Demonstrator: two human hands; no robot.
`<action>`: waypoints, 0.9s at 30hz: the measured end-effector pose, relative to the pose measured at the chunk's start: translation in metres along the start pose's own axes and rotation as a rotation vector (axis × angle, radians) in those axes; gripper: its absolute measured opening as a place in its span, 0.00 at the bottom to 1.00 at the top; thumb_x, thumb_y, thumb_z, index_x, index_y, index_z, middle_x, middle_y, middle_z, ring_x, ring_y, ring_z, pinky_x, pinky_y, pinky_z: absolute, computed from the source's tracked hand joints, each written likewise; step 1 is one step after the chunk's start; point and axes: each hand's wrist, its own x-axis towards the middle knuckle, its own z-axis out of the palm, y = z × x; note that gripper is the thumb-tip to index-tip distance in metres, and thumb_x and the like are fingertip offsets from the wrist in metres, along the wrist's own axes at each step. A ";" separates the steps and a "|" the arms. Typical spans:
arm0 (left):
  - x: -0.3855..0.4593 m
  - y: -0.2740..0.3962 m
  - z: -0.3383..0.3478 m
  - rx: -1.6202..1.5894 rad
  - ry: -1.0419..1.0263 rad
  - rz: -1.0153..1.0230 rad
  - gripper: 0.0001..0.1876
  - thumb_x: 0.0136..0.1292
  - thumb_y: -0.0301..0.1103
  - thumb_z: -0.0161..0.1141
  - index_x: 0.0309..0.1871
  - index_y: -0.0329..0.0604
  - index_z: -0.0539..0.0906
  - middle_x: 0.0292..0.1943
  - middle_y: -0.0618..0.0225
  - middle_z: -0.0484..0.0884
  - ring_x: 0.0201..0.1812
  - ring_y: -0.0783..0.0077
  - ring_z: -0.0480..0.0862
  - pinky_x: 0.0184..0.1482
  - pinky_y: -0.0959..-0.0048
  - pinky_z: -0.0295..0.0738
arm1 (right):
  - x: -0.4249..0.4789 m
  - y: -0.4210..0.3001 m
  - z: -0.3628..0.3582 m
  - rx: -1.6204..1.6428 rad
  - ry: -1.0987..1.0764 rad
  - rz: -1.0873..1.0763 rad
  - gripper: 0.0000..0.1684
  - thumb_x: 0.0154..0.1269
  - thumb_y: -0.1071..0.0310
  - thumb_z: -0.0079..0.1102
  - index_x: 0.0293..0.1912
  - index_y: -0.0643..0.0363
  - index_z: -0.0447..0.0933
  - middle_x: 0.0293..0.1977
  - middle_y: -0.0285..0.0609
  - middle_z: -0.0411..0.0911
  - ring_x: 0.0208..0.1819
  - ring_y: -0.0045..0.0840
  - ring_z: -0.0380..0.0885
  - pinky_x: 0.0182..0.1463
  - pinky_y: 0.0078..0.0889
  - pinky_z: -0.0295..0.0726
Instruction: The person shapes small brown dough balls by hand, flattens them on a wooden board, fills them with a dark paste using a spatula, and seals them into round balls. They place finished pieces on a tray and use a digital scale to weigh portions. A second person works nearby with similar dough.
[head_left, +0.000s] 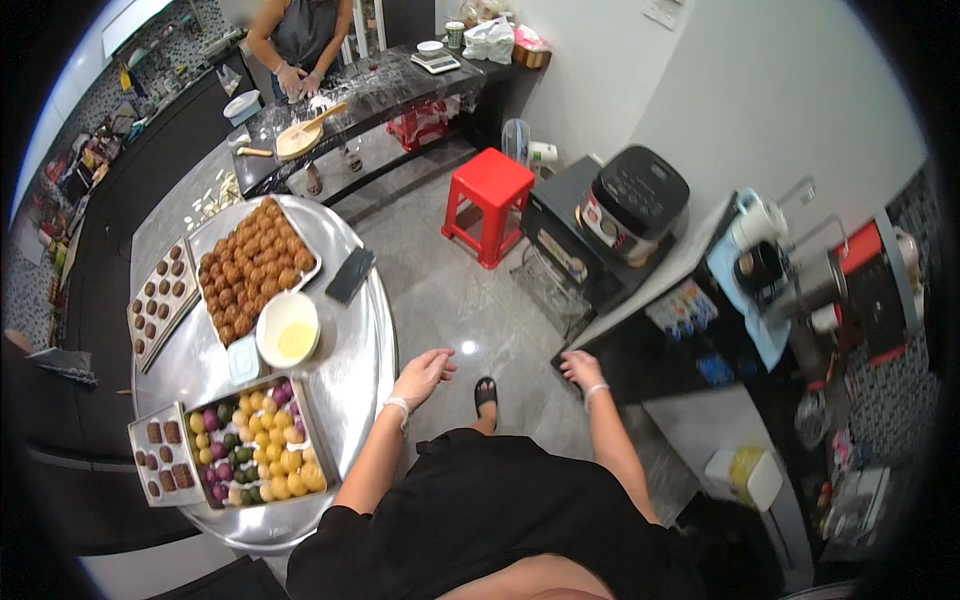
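My left hand (426, 373) hangs in the air beside the right rim of a round metal table (352, 360), holding nothing, its fingers loosely bent. Out to the right, my right hand (582, 370) is also bare of any object, near the corner of a dark counter (622, 360); contact cannot be made out. Each wrist has a whitish, see-through cuff. On the round table are a tray of brown balls (255, 262), a white bowl (288, 330) with yellow liquid, a metal tray of coloured dough balls (259, 442) and a dark phone-like slab (350, 275).
Two smaller trays (163, 304) (165, 457) carry brown pieces. A red plastic stool (491, 191) stands on the floor ahead, beside a black cooker (641, 191). Another person (307, 45) works at a floury black table (375, 82) holding a round wooden board (298, 140) and a scale (435, 63).
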 end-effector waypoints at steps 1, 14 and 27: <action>0.030 0.012 -0.004 0.035 -0.011 0.048 0.21 0.75 0.42 0.47 0.61 0.36 0.76 0.45 0.60 0.84 0.44 0.72 0.82 0.50 0.74 0.75 | 0.026 -0.013 0.016 0.004 -0.026 -0.009 0.19 0.67 0.59 0.57 0.49 0.65 0.80 0.31 0.41 0.82 0.29 0.20 0.77 0.34 0.27 0.76; 0.303 0.177 -0.090 0.318 0.232 0.209 0.19 0.75 0.40 0.47 0.61 0.37 0.76 0.46 0.60 0.85 0.46 0.71 0.83 0.53 0.72 0.75 | 0.313 -0.255 0.057 0.109 -0.261 0.031 0.21 0.70 0.50 0.50 0.49 0.55 0.80 0.32 0.35 0.83 0.28 0.17 0.78 0.32 0.22 0.75; 0.454 0.216 -0.301 -0.073 0.680 0.018 0.18 0.75 0.37 0.49 0.61 0.37 0.76 0.43 0.65 0.84 0.41 0.78 0.81 0.50 0.77 0.75 | 0.580 -0.526 0.275 0.043 -0.508 -0.057 0.18 0.70 0.54 0.52 0.47 0.57 0.78 0.31 0.36 0.82 0.26 0.17 0.77 0.30 0.19 0.75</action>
